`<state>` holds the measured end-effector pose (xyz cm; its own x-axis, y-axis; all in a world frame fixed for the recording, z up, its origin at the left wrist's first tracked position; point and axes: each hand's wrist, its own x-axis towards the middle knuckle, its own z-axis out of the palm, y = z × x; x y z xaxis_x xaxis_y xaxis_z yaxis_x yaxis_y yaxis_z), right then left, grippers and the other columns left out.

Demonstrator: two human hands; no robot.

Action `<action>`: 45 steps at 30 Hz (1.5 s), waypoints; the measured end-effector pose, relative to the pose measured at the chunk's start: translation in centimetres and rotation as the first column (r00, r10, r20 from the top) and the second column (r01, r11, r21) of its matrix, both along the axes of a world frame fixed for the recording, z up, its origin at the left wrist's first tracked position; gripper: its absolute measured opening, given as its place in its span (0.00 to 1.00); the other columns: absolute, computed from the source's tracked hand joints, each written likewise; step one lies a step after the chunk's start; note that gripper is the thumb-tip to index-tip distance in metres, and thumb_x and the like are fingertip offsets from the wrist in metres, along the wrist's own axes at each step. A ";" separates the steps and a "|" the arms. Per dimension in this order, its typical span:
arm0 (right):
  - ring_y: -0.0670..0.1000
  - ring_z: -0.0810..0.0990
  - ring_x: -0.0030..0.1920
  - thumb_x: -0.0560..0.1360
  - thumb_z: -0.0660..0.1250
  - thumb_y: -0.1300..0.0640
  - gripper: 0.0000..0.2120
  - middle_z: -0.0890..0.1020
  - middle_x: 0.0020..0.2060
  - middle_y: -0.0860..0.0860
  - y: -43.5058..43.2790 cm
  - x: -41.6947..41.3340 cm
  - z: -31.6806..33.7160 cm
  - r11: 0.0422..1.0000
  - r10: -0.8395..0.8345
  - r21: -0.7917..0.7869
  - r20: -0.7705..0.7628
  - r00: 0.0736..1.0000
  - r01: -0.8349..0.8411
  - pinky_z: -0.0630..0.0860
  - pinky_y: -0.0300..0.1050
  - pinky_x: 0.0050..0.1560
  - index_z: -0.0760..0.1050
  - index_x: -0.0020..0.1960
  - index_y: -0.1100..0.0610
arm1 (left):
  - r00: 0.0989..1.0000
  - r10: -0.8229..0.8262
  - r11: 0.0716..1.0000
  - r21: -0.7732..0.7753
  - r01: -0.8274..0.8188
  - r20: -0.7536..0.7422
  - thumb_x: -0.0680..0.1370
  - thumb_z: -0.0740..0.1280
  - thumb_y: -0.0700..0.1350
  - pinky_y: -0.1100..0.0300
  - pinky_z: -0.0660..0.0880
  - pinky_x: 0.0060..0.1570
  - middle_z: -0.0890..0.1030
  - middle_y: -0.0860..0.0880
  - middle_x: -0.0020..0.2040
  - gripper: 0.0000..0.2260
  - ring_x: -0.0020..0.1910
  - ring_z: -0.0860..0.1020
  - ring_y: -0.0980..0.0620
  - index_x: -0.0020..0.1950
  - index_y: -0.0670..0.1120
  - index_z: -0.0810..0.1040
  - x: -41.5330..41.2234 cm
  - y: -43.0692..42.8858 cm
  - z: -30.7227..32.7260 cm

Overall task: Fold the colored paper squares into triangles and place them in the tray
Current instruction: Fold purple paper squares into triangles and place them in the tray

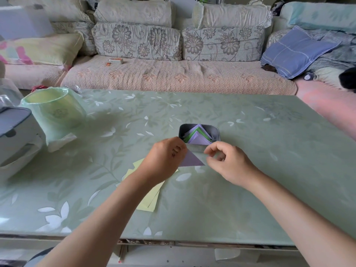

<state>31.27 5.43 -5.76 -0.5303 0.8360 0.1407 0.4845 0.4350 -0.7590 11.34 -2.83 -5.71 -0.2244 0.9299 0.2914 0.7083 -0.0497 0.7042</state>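
Purple triangle [192,160] in left hand [163,160] fingers; right hand [231,164] fingers loose, seemingly empty.

- No text, label, brand, number or sign can be read anywhere in view.
- The box [116,60] on the sofa [173,76] is too small and blurred to show any print.
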 end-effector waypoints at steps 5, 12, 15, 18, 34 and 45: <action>0.47 0.67 0.29 0.74 0.74 0.53 0.05 0.77 0.31 0.36 0.0 -1.1 0.5 0.993 0.079 0.087 0.012 0.997 -0.080 0.67 0.35 0.32 0.80 0.43 0.44 | 0.996 -0.085 0.995 0.048 0.086 -0.022 0.78 0.68 0.44 0.73 0.70 0.38 0.79 0.57 0.38 0.03 0.38 0.77 0.62 0.46 0.48 0.80 0.9 1.1 0.5; 0.39 0.71 0.26 0.74 0.75 0.58 0.05 0.76 0.24 0.35 4.1 -2.2 1.9 0.995 -0.032 0.097 0.013 0.999 0.031 0.65 0.30 0.32 0.82 0.40 0.51 | 1.000 -0.018 1.000 0.020 0.018 -0.013 0.78 0.68 0.44 0.60 0.75 0.49 0.79 0.49 0.49 0.07 0.47 0.77 0.52 0.54 0.46 0.78 -0.3 3.7 0.4; 0.40 0.72 0.25 0.74 0.75 0.58 0.09 0.77 0.23 0.37 7.1 -2.5 2.5 0.990 -0.104 0.102 0.021 0.994 0.101 0.69 0.35 0.34 0.79 0.37 0.49 | 0.998 0.043 0.996 -0.070 -0.047 -0.050 0.78 0.68 0.48 0.54 0.72 0.60 0.74 0.45 0.61 0.19 0.59 0.74 0.46 0.68 0.45 0.72 -0.9 4.4 -0.1; 0.42 0.75 0.25 0.75 0.74 0.59 0.08 0.78 0.23 0.39 8.6 -2.9 2.9 0.998 -0.018 0.070 0.169 0.986 0.007 0.71 0.37 0.35 0.79 0.39 0.50 | 0.991 0.039 0.987 -0.151 -0.058 -0.128 0.79 0.67 0.48 0.58 0.67 0.60 0.71 0.45 0.65 0.24 0.64 0.70 0.45 0.73 0.45 0.67 -1.3 4.9 -0.6; 0.50 0.70 0.36 0.75 0.70 0.54 0.09 0.78 0.38 0.57 10.0 -6.2 2.4 0.970 0.085 0.107 0.690 0.719 -0.218 0.67 0.44 0.37 0.79 0.42 0.60 | 0.976 0.021 0.976 -0.206 -0.067 -0.219 0.78 0.66 0.47 0.60 0.65 0.50 0.72 0.44 0.61 0.17 0.60 0.71 0.44 0.64 0.42 0.70 -1.4 5.6 -1.9; 0.53 0.72 0.39 0.76 0.65 0.48 0.16 0.73 0.33 0.47 9.7 -8.4 2.0 0.925 -0.172 0.318 0.837 0.519 -0.207 0.62 0.40 0.34 0.68 0.33 0.54 | 0.979 0.022 0.975 -0.211 -0.066 -0.204 0.78 0.65 0.46 0.59 0.67 0.52 0.72 0.45 0.62 0.19 0.62 0.70 0.45 0.67 0.42 0.69 -1.4 5.5 -2.1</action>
<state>22.92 15.13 -3.81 -0.5648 0.8171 -0.1154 0.7911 0.5759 0.2060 9.98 2.71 -7.79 -0.2246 0.9660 0.1279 0.8331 0.1222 0.5395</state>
